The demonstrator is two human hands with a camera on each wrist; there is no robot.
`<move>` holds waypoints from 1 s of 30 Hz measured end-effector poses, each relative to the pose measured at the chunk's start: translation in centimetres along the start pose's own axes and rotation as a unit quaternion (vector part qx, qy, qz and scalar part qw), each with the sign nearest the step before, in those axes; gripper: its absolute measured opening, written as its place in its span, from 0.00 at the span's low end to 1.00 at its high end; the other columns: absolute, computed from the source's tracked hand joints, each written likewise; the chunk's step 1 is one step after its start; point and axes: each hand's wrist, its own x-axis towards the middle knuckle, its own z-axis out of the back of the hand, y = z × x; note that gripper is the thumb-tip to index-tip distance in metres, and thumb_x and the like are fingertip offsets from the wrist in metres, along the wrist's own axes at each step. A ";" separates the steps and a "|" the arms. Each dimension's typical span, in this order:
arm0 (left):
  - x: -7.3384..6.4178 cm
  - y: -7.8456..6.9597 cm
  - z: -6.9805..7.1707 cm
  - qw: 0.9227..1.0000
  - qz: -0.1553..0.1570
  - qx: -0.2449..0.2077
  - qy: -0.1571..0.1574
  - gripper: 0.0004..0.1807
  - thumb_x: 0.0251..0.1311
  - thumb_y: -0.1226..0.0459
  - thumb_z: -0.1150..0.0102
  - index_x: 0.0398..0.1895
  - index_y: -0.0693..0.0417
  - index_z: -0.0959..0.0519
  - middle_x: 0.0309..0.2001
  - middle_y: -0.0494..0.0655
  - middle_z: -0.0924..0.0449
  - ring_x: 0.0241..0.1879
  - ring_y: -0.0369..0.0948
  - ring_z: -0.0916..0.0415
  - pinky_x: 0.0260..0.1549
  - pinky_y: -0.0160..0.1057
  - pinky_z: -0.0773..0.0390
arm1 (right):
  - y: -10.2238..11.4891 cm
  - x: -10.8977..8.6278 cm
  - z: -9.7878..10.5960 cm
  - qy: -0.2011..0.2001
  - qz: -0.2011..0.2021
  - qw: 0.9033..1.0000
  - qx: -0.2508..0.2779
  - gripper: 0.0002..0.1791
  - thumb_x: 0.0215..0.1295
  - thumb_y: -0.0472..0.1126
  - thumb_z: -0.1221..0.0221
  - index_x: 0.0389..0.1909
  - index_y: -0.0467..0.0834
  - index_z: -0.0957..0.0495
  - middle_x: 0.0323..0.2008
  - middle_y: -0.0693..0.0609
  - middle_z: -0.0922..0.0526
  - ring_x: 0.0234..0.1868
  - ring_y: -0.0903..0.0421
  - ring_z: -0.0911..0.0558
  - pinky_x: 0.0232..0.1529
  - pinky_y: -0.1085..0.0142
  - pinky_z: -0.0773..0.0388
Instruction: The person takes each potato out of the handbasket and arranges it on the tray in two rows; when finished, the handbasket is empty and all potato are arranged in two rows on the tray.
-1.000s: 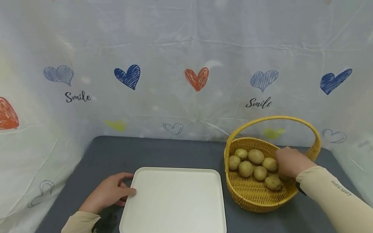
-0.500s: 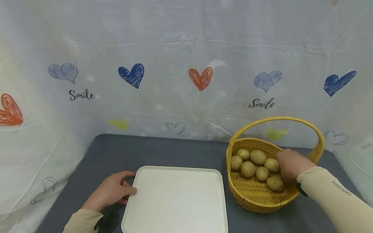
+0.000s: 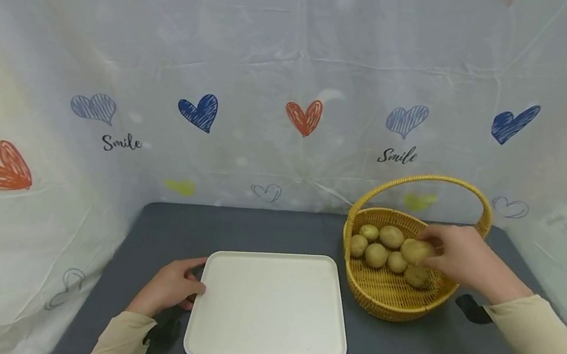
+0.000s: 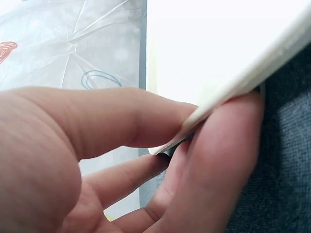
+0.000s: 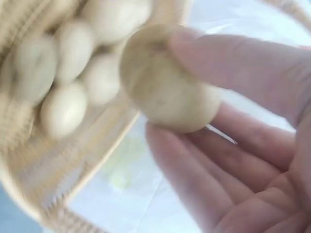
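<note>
My right hand (image 3: 457,254) pinches a potato (image 5: 167,80) between thumb and fingers, over the right side of a yellow wicker basket (image 3: 387,308). Several more potatoes (image 3: 375,255) lie inside that basket, and its tall arched handle rises behind them. At the left, my left hand (image 3: 171,288) grips the left edge of a white rectangular tray (image 3: 270,311), thumb on top and fingers beneath. In the left wrist view the tray's rim (image 4: 228,92) passes between thumb and fingers. The tray bears nothing.
Tray and basket stand side by side on a dark grey cloth-covered table (image 3: 253,228). A pale curtain (image 3: 255,73) printed with hearts and "Smile" hangs behind the table and along both sides. The basket's handle (image 3: 436,179) arches close to the right hand.
The right hand has risen from deep in the basket and drawn back to the right, bringing a potato into view. The left hand keeps its hold on the tray.
</note>
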 end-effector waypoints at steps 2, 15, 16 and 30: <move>-0.1 0.2 0.3 1.000 0.002 -0.001 -0.004 0.42 0.61 0.70 0.31 0.81 0.54 0.30 0.32 0.55 0.18 0.22 0.45 0.15 0.25 0.44 0.10 | 1.3 -0.9 -0.7 -0.021 -0.007 0.999 0.025 0.23 0.60 0.46 0.21 0.55 0.43 0.12 0.49 0.46 0.08 0.48 0.46 0.09 0.49 0.46 0.11; -0.4 0.0 0.1 1.000 -0.002 -0.017 -0.012 0.42 0.59 0.70 0.33 0.80 0.52 0.28 0.29 0.54 0.17 0.21 0.45 0.16 0.24 0.44 0.11 | 9.5 -1.5 -9.4 -0.079 0.001 0.967 0.242 0.25 0.57 0.44 0.18 0.55 0.50 0.13 0.55 0.49 0.11 0.53 0.47 0.07 0.50 0.65 0.09; -0.4 0.0 0.1 1.000 -0.002 -0.017 -0.013 0.41 0.59 0.70 0.33 0.80 0.52 0.28 0.29 0.54 0.17 0.21 0.45 0.16 0.24 0.44 0.11 | 10.2 -0.9 -10.1 -0.075 0.004 0.963 0.258 0.25 0.56 0.42 0.18 0.55 0.50 0.13 0.55 0.49 0.12 0.53 0.48 0.08 0.50 0.65 0.09; -0.4 0.0 0.3 1.000 -0.005 -0.023 -0.006 0.41 0.58 0.70 0.33 0.79 0.50 0.26 0.27 0.52 0.17 0.22 0.42 0.15 0.23 0.42 0.11 | 20.3 8.2 -21.1 -0.028 0.033 0.925 0.378 0.20 0.54 0.35 0.18 0.47 0.48 0.13 0.49 0.51 0.10 0.54 0.51 0.10 0.52 0.68 0.10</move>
